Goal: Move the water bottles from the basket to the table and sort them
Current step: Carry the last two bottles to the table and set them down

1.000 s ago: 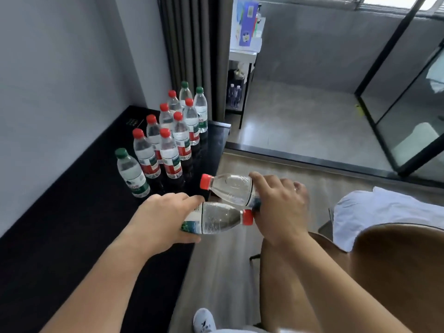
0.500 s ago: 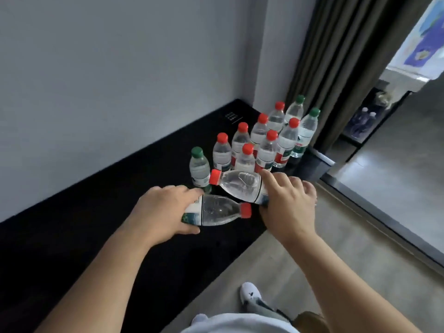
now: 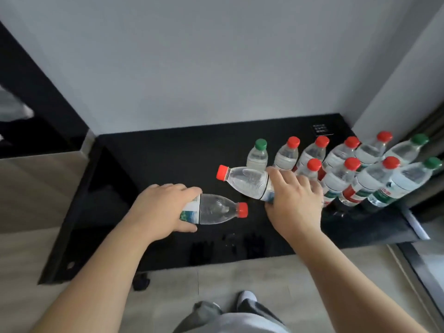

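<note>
Our left hand grips a clear plastic red-capped bottle sideways, cap pointing right. Our right hand grips a second clear red-capped bottle, cap pointing left, over the black table, beside upright red- and green-capped bottles.

The black counter runs along the grey wall into a corner on the right. Ten water bottles stand close together on its right part, in two rows. The back row has six, with green caps at both ends and red between. The front row has four, three red-capped and the rightmost green-capped. A small white-printed label lies near the back edge.
</note>
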### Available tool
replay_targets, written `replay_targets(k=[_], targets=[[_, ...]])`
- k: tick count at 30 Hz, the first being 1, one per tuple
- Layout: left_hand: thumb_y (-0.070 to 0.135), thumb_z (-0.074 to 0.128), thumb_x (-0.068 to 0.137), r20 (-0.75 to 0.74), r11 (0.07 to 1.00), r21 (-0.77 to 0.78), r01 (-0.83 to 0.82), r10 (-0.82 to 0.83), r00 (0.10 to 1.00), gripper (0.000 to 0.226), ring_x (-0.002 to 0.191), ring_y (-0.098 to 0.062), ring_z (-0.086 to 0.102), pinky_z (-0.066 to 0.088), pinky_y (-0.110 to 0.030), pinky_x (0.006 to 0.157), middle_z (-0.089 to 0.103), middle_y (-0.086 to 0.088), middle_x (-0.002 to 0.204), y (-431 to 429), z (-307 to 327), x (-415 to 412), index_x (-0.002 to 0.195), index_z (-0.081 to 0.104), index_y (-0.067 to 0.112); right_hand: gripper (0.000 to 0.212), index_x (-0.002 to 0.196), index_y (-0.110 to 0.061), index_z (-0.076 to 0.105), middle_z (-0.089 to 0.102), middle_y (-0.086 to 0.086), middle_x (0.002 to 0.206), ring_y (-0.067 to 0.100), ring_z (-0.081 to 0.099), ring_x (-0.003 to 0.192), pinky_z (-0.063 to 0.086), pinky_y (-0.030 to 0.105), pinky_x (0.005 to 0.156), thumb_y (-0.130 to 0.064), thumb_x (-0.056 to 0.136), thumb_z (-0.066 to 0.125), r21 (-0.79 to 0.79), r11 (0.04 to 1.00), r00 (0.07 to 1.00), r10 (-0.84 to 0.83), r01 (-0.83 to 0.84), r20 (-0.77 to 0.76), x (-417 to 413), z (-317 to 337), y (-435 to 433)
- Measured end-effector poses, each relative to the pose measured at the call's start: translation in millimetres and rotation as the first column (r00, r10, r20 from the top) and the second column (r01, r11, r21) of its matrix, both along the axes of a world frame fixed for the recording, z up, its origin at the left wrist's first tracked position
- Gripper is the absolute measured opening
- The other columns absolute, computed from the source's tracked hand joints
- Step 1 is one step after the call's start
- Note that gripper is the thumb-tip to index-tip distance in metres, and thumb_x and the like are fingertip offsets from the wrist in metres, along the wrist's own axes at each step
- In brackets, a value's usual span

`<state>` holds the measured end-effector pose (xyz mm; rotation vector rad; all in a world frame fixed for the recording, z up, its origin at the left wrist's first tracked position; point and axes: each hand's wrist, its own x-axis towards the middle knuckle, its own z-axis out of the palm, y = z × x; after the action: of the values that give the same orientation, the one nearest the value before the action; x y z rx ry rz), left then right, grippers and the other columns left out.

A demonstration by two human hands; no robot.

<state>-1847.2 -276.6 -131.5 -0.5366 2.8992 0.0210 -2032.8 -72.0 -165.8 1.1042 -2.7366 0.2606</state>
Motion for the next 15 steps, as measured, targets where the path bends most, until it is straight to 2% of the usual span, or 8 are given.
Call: replay_targets(k=[5,11,15], targets=[[0.071,0.071,0.076,-0.015,0.999,0.019,-0.028,0.028,1.000,0.070,0.104,-0.009,0.058,0.045,-0.034,0.086,0.058,0.019,0.111,3.2,-42.7,10.0,0.135,0.040,0.047,0.081,0.142,-0.026,0.049,0.067,0.003,0.121,0.038,0.062,0.108,0.043,0.056,0.095,-0.023,0.070,0.085,-0.034,0.996,0.996,0.083,-0.085,-0.035,-0.4,-34.7,-10.7],[0.071,0.072,0.076,-0.034,0.999,0.031,-0.039,0.040,0.999,0.070,0.102,-0.009,0.058,0.045,-0.034,0.085,0.059,0.019,0.110,6.1,-112.7,4.1,0.134,0.040,0.047,0.083,0.143,-0.025,0.049,0.067,0.004,0.121,0.040,0.062,0.111,0.045,0.059,0.098,-0.024,0.069,0.087,-0.053,0.993,0.992,0.106,-0.109,-0.065,-4.7,-104.1,-15.2],[0.071,0.072,0.075,-0.074,0.999,-0.029,-0.036,0.034,0.997,0.069,0.099,-0.011,0.059,0.047,-0.036,0.085,0.059,0.017,0.105,9.1,-153.7,1.0,0.132,0.044,0.045,0.081,0.142,-0.024,0.049,0.066,0.005,0.122,0.041,0.061,0.111,0.043,0.059,0.098,-0.022,0.070,0.087,-0.102,0.986,0.987,0.118,-0.129,-0.108,-8.3,-151.2,-12.1]])
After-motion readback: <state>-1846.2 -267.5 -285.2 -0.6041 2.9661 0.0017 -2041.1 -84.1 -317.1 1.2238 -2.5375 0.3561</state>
